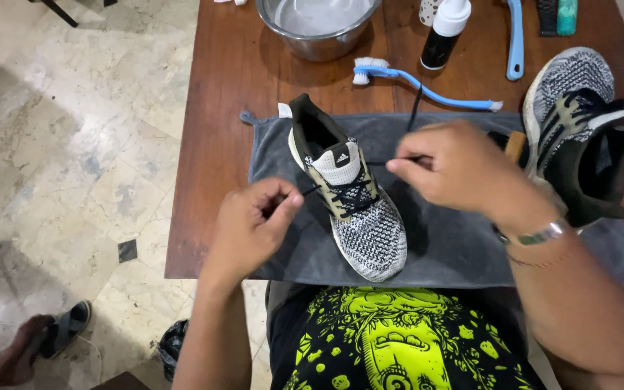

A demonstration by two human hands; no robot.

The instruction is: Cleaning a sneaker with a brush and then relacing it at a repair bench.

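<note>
While my left hand pinches one end of the thin black shoelace between thumb and forefinger, my right hand has its fingertips closed on the other end, pulled out to the far side. The lace runs taut between both grips, crossing the upper eyelets.

The lace belongs to a speckled white-and-black knit running shoe with olive-tan eyelet panels, a white tongue and a dark collar. It stands upright, toe toward me, in the middle of a grey microfibre cloth spread on a reddish-brown wooden table.

Its mate, a second knit shoe of the same pattern, lies tipped at my right on the cloth's edge, opening turned toward me.

Beyond the cloth: a round stainless steel bowl holding clear water; a small black bottle with a white cap, upright; a light blue long-handled brush with white bristles lying flat just behind the cloth.

Silver bracelet on my right wrist.
</note>
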